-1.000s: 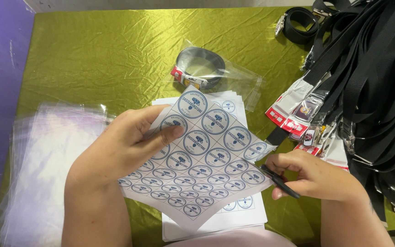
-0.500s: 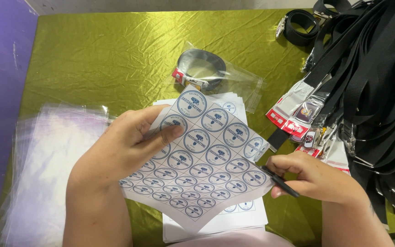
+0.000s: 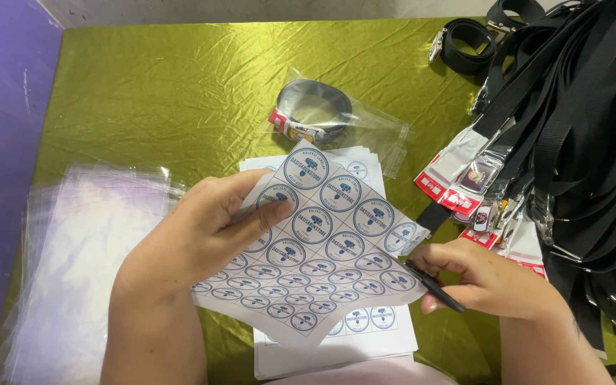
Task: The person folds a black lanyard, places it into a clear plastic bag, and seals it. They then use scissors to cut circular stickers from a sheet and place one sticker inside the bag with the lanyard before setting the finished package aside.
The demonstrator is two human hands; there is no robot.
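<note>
My left hand (image 3: 201,239) grips the sticker sheet (image 3: 315,246), tilted up for access; my right hand (image 3: 493,278) pinches its edge, also clasping a black pen (image 3: 433,285).

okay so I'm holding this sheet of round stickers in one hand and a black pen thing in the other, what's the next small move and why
Probably bring the black tool in your right hand to the edge of a round sticker at the sticker sheet's right corner and lift it. The tool's tip already sits by that corner, and your left hand pins the sheet, thumb on top.
</note>
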